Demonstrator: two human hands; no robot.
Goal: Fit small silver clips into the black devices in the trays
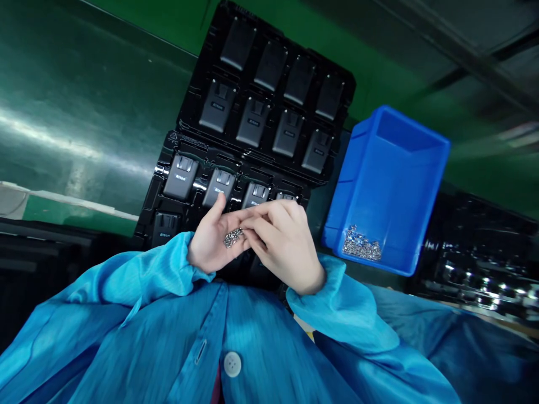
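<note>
My left hand [214,241] is turned palm up and cupped, with a small heap of shiny metal screws [233,238] lying in it. Over its fingers bends my right hand [286,241], thumb and fingertips pinched together at the edge of the heap; what sits between those tips is too small to make out. Both hands are above the nearer black tray [147,216]. Dark grey rectangular cases [181,177] marked "Riton" lie in its pockets, some partly covered by my hands.
Beyond it is a second black tray [185,115] with two rows of similar cases [217,106]. To the right, a blue plastic bin [391,185] has a pile of small metal screws [362,247] at its near end. Blurred shiny metal parts [475,286] are at far right.
</note>
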